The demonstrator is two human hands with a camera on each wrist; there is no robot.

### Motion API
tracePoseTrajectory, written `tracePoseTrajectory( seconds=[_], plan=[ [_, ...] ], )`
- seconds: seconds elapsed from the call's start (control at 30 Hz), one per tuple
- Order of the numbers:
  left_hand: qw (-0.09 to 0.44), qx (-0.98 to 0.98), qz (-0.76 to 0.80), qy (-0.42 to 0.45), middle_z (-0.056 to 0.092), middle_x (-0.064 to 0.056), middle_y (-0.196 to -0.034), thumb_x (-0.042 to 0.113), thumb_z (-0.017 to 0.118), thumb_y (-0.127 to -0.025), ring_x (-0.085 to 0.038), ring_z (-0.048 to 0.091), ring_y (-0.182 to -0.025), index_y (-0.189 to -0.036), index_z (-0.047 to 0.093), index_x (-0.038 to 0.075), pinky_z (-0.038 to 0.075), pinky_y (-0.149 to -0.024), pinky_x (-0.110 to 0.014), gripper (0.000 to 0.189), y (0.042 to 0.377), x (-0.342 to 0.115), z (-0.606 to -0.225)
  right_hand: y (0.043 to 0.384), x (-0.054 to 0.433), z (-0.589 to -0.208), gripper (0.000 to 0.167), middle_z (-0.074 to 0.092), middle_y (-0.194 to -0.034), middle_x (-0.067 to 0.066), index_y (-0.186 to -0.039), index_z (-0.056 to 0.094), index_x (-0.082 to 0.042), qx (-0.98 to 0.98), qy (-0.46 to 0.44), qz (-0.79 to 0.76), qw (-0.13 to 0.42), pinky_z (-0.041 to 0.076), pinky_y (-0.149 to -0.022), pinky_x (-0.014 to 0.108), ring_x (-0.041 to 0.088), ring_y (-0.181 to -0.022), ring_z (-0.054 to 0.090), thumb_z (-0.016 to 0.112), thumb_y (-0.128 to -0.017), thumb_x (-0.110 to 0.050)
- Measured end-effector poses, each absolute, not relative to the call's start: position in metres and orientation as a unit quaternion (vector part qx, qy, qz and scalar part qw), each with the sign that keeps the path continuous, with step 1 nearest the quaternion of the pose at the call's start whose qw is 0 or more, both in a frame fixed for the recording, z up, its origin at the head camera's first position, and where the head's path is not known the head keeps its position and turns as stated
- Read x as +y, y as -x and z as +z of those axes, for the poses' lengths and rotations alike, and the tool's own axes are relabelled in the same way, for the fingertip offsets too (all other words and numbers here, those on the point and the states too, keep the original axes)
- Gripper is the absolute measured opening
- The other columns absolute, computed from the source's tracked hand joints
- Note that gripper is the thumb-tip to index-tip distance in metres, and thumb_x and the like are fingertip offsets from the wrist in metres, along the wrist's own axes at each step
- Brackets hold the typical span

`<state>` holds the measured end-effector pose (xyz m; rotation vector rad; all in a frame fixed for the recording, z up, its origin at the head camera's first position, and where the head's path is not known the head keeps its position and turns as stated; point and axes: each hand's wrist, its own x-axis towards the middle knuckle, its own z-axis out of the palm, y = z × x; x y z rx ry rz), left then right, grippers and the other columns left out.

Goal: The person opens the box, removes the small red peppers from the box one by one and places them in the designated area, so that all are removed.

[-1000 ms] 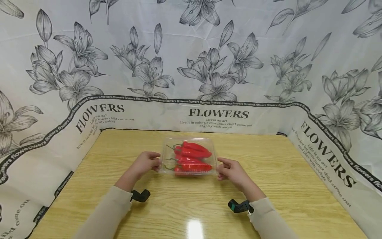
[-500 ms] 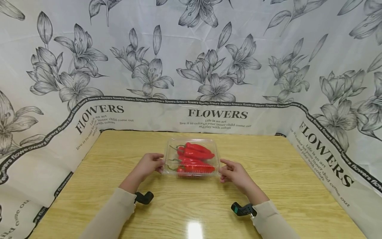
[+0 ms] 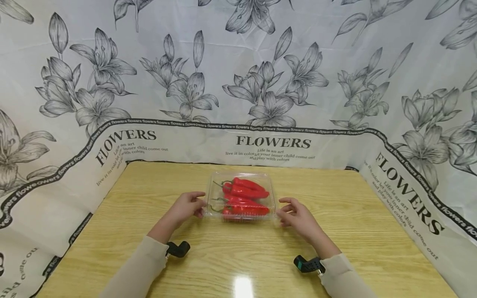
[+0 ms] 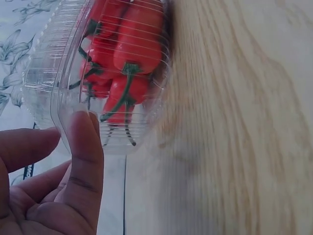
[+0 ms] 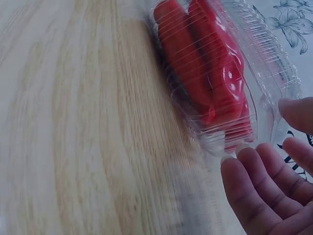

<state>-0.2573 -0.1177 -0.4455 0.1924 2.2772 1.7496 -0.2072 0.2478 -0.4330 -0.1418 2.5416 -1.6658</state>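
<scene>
box point(image 3: 242, 198) nudged right, both hands' grip relaxed beside it, wrist views show fingertips point(image 5: 234, 172) touching

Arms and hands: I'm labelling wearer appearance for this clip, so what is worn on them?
Both arms wear long beige sleeves, left sleeve and right sleeve. A small black camera unit sits at each wrist: the left one all black, the right one black with a teal patch. The left hand and right hand are bare, without gloves.

Bright, even light; blurred wrist views.
</scene>
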Motion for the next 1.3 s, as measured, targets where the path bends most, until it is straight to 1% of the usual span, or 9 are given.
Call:
tracePoseTrajectory(
  seconds=[0.13, 0.27, 0.37, 0.47, 0.6, 0.8, 1.0, 1.13, 1.3],
  plan=[
    [0.141, 0.778, 0.608, -0.073, 0.066, -0.019, -0.095, 0.008, 0.053, -0.096, -0.018, 0.063, -0.07, -0.143, 0.042, -0.003, 0.058, -0.067, -0.034, 0.049, 0.252, -0.121, -0.445, 0.203, 0.251, -0.434, 0.032, 0.061, -0.105, 0.014, -0.114, 0.055, -0.003, 0.867, 0.051, -0.494, 0.02, 0.059, -0.072, 0.037, 0.028, -0.088, 0.066, 0.067, -0.092, -0.022],
    [0.166, 0.766, 0.614, -0.091, 0.064, -0.023, -0.101, 0.007, 0.052, -0.097, -0.019, 0.065, -0.074, -0.146, 0.037, 0.0, 0.057, -0.069, -0.034, 0.052, 0.248, -0.126, -0.447, 0.199, 0.253, -0.434, 0.02, 0.063, -0.101, 0.004, -0.101, 0.061, -0.015, 0.902, 0.077, -0.425, -0.001, 0.056, -0.072, 0.031, 0.02, -0.089, 0.064, 0.071, -0.089, -0.027],
    [0.187, 0.751, 0.624, -0.105, 0.062, -0.023, -0.111, 0.005, 0.054, -0.096, -0.02, 0.065, -0.081, -0.15, 0.032, 0.003, 0.057, -0.072, -0.034, 0.057, 0.246, -0.131, -0.449, 0.197, 0.253, -0.434, 0.018, 0.063, -0.103, 0.0, -0.1, 0.064, -0.019, 0.917, 0.107, -0.385, -0.011, 0.054, -0.074, 0.027, 0.015, -0.089, 0.062, 0.073, -0.087, -0.028],
    [0.2, 0.739, 0.632, -0.121, 0.06, -0.021, -0.118, 0.003, 0.056, -0.094, -0.021, 0.065, -0.087, -0.151, 0.029, 0.006, 0.056, -0.075, -0.034, 0.064, 0.244, -0.135, -0.452, 0.196, 0.253, -0.434, 0.02, 0.063, -0.106, 0.002, -0.103, 0.067, -0.016, 0.921, 0.134, -0.365, -0.019, 0.053, -0.075, 0.025, 0.014, -0.089, 0.062, 0.073, -0.086, -0.025],
    [0.204, 0.733, 0.635, -0.135, 0.059, -0.021, -0.12, 0.005, 0.061, -0.091, -0.02, 0.065, -0.09, -0.152, 0.028, 0.01, 0.055, -0.077, -0.034, 0.069, 0.242, -0.137, -0.454, 0.197, 0.254, -0.435, 0.021, 0.064, -0.107, 0.001, -0.106, 0.069, -0.012, 0.924, 0.153, -0.348, -0.034, 0.053, -0.073, 0.023, 0.014, -0.089, 0.062, 0.072, -0.088, -0.023],
    [0.195, 0.733, 0.639, -0.129, 0.058, -0.02, -0.121, 0.009, 0.067, -0.089, -0.018, 0.063, -0.09, -0.153, 0.028, 0.013, 0.054, -0.079, -0.033, 0.075, 0.238, -0.136, -0.458, 0.197, 0.254, -0.436, 0.015, 0.064, -0.105, -0.002, -0.103, 0.073, -0.014, 0.925, 0.166, -0.337, -0.058, 0.053, -0.071, 0.023, 0.012, -0.088, 0.062, 0.07, -0.089, -0.02],
    [0.184, 0.718, 0.659, -0.13, 0.056, -0.024, -0.127, 0.008, 0.067, -0.088, -0.015, 0.064, -0.091, -0.153, 0.025, 0.01, 0.055, -0.08, -0.033, 0.077, 0.234, -0.133, -0.462, 0.198, 0.255, -0.44, 0.01, 0.063, -0.107, -0.003, -0.097, 0.076, -0.016, 0.921, 0.172, -0.34, -0.077, 0.054, -0.076, 0.026, 0.017, -0.098, 0.061, 0.068, -0.09, -0.018],
    [0.177, 0.71, 0.671, -0.12, 0.059, -0.02, -0.124, 0.009, 0.066, -0.089, -0.014, 0.065, -0.093, -0.153, 0.027, 0.012, 0.055, -0.081, -0.032, 0.075, 0.232, -0.13, -0.466, 0.199, 0.255, -0.441, 0.01, 0.062, -0.109, -0.001, -0.096, 0.075, -0.017, 0.915, 0.171, -0.358, -0.069, 0.056, -0.081, 0.029, 0.019, -0.1, 0.061, 0.067, -0.091, -0.018],
    [0.164, 0.694, 0.693, -0.106, 0.063, -0.013, -0.116, 0.006, 0.064, -0.091, -0.014, 0.066, -0.091, -0.151, 0.03, 0.015, 0.054, -0.08, -0.03, 0.07, 0.231, -0.125, -0.47, 0.201, 0.258, -0.441, 0.011, 0.061, -0.109, 0.0, -0.097, 0.075, -0.014, 0.905, 0.184, -0.38, -0.057, 0.056, -0.079, 0.025, 0.016, -0.095, 0.064, 0.066, -0.092, -0.019]
  ],
)
